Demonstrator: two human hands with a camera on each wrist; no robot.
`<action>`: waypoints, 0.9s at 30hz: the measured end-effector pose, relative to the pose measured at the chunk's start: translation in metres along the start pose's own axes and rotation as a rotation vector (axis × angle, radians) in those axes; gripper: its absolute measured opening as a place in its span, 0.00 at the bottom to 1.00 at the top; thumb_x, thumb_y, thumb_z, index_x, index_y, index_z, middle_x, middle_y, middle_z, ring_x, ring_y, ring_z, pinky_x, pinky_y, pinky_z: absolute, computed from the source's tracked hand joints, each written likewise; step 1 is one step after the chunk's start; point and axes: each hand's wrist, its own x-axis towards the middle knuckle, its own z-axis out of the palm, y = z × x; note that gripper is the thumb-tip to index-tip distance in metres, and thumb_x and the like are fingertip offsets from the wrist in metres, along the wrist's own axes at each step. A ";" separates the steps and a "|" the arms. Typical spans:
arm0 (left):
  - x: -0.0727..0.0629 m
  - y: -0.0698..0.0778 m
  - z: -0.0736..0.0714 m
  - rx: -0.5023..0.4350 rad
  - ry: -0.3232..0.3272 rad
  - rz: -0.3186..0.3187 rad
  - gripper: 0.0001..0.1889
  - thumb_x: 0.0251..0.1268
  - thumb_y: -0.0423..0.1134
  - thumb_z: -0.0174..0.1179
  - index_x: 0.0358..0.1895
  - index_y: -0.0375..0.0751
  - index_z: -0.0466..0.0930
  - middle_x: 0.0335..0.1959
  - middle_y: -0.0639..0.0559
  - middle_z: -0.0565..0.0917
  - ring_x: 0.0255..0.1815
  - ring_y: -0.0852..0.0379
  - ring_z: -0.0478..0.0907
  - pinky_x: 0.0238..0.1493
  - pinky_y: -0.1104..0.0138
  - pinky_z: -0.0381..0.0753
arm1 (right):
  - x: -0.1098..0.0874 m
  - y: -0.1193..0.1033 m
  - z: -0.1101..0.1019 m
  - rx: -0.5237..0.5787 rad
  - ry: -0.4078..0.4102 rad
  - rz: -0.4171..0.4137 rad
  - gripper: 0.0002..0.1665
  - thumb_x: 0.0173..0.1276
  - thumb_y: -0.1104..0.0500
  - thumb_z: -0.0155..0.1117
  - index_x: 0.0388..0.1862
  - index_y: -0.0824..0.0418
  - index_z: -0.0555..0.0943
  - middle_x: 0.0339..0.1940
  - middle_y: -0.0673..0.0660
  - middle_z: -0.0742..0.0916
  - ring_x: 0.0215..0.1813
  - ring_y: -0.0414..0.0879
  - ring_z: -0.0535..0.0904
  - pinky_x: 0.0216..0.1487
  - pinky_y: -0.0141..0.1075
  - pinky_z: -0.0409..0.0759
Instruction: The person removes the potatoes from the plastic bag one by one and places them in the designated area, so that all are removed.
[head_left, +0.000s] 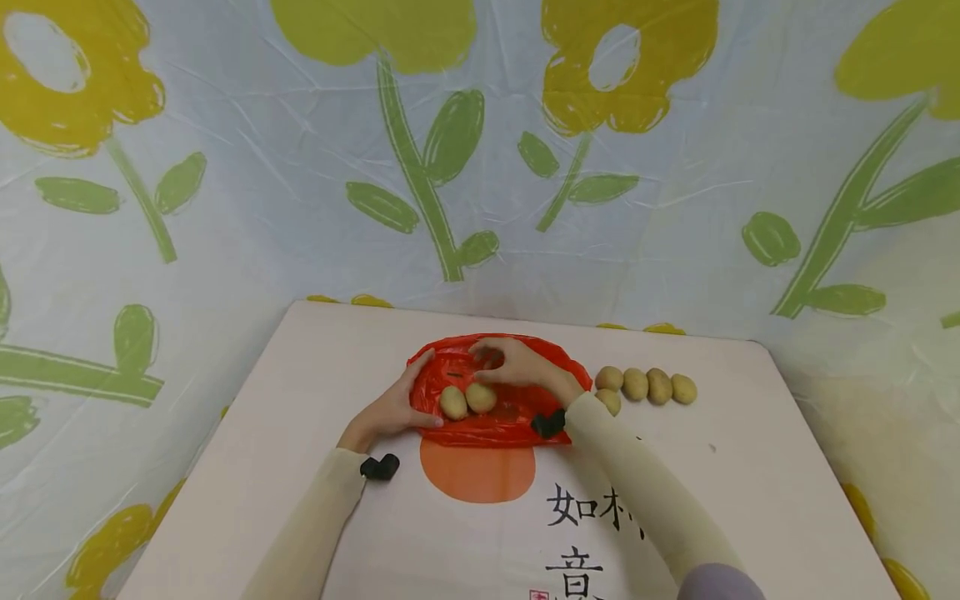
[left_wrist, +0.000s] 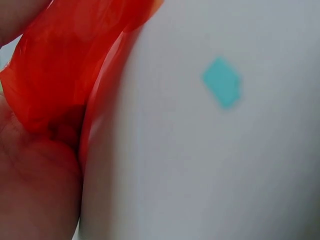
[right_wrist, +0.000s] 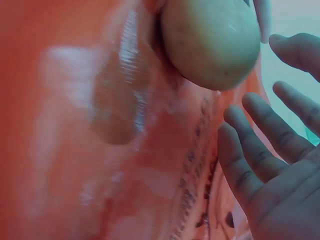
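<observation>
A red plastic bag (head_left: 540, 354) lies spread on the table with its mouth facing up. Two potatoes, a left one (head_left: 453, 403) and a right one (head_left: 481, 397), rest inside it. At the bag's left side my left hand (head_left: 393, 408) is spread, its fingers along the far rim and its thumb over the near rim. Red plastic (left_wrist: 60, 75) lies against that palm in the left wrist view. My right hand (head_left: 513, 364) hovers over the bag with nothing in it. In the right wrist view its fingers are parted, below and beside a potato (right_wrist: 212, 45), apart from it.
Several potatoes (head_left: 658, 387) stand in a row on the table right of the bag. Another potato (head_left: 608, 402) sits nearer, partly hidden by the bag and right sleeve. The pale table cover (head_left: 337, 350) bears an orange disc (head_left: 480, 475) and black characters. Flowered cloth (head_left: 247, 167) hangs behind.
</observation>
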 end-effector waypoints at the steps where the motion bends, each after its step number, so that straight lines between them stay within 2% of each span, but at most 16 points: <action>1: 0.000 0.001 0.000 0.001 0.000 0.001 0.64 0.50 0.43 0.80 0.85 0.63 0.41 0.85 0.51 0.48 0.84 0.42 0.46 0.80 0.37 0.51 | -0.002 0.000 0.001 -0.004 -0.011 0.000 0.29 0.71 0.52 0.70 0.67 0.59 0.78 0.61 0.57 0.85 0.56 0.50 0.81 0.62 0.45 0.82; 5: 0.000 0.001 0.001 0.007 0.003 -0.002 0.63 0.51 0.43 0.80 0.85 0.62 0.42 0.85 0.51 0.46 0.85 0.42 0.43 0.81 0.37 0.48 | -0.005 0.001 0.004 -0.006 -0.066 -0.010 0.26 0.72 0.51 0.69 0.65 0.58 0.80 0.60 0.55 0.86 0.57 0.49 0.81 0.63 0.45 0.81; 9: -0.001 0.001 0.000 0.012 0.013 -0.015 0.62 0.50 0.43 0.80 0.84 0.63 0.43 0.85 0.50 0.46 0.85 0.41 0.44 0.80 0.36 0.49 | -0.006 0.001 0.007 0.003 -0.107 -0.006 0.26 0.72 0.47 0.69 0.64 0.57 0.81 0.59 0.52 0.86 0.57 0.47 0.81 0.63 0.44 0.81; 17: -0.001 -0.002 0.001 0.007 0.000 -0.018 0.62 0.51 0.44 0.79 0.84 0.63 0.43 0.85 0.51 0.46 0.85 0.42 0.42 0.81 0.36 0.45 | -0.014 0.001 0.011 0.044 -0.162 0.061 0.28 0.67 0.48 0.72 0.65 0.52 0.80 0.56 0.48 0.84 0.56 0.46 0.78 0.59 0.41 0.82; 24: -0.003 0.002 0.001 -0.007 0.018 -0.040 0.63 0.51 0.45 0.80 0.84 0.66 0.42 0.85 0.53 0.48 0.85 0.42 0.44 0.80 0.36 0.49 | -0.015 -0.001 0.010 0.048 -0.156 0.065 0.28 0.67 0.47 0.73 0.64 0.52 0.81 0.55 0.46 0.85 0.56 0.47 0.78 0.60 0.43 0.81; 27: 0.000 0.002 0.002 -0.015 0.013 -0.046 0.63 0.50 0.46 0.80 0.84 0.69 0.41 0.85 0.54 0.46 0.85 0.42 0.43 0.80 0.36 0.48 | -0.017 0.000 0.007 0.029 -0.137 0.053 0.27 0.68 0.47 0.72 0.64 0.53 0.81 0.55 0.47 0.85 0.56 0.46 0.78 0.61 0.43 0.81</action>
